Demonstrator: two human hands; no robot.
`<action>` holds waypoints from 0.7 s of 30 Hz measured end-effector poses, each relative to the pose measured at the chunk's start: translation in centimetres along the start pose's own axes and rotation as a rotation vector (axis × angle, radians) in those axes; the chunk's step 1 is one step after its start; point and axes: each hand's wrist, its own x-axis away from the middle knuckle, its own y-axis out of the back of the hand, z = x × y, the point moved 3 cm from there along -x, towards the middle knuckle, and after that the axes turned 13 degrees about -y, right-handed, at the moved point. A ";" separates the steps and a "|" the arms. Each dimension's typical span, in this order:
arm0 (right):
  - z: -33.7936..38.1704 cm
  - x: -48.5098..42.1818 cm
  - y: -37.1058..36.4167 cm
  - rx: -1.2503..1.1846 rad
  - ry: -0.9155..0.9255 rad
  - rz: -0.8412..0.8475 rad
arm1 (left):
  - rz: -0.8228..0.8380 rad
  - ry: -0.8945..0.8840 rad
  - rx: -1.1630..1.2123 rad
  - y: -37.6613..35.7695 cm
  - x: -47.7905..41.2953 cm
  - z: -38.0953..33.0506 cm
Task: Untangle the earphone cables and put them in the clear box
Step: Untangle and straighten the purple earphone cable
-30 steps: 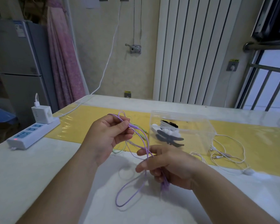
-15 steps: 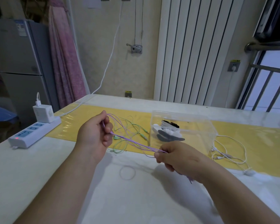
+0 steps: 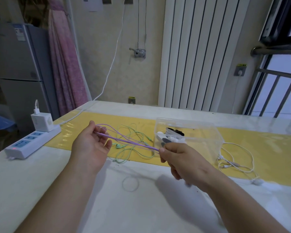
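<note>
Over tabletop, purple cable stretched btwn left hand & right hand.

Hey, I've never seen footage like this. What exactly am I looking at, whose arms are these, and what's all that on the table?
There is no machine here. These are a person's two bare hands, filmed by one wide-angle camera worn on the head, looking forward and down. The left hand and right hand hold a purple earphone cable stretched between them above a white table. On the yellow mat lie green earphones, a clear box with small items inside, and white earphones to its right. A power strip sits at the far left.
</note>
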 end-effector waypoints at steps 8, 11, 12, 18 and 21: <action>0.3 0.0 -0.5 0.123 0.083 -0.119 | 0.169 -0.081 0.034 -1.1 0.6 -0.2; 0.4 0.1 -0.8 0.116 0.105 -0.134 | 0.327 -0.095 0.031 -2.1 1.5 -0.2; 0.5 0.2 -0.9 0.120 0.115 -0.142 | 0.373 -0.088 0.058 -2.6 1.8 -0.2; 0.3 0.1 -1.1 0.275 0.056 -0.041 | 0.372 -0.001 0.207 -3.4 2.7 0.4; 0.1 0.1 -1.5 0.349 0.014 0.044 | 0.209 0.023 0.313 -2.8 2.4 0.5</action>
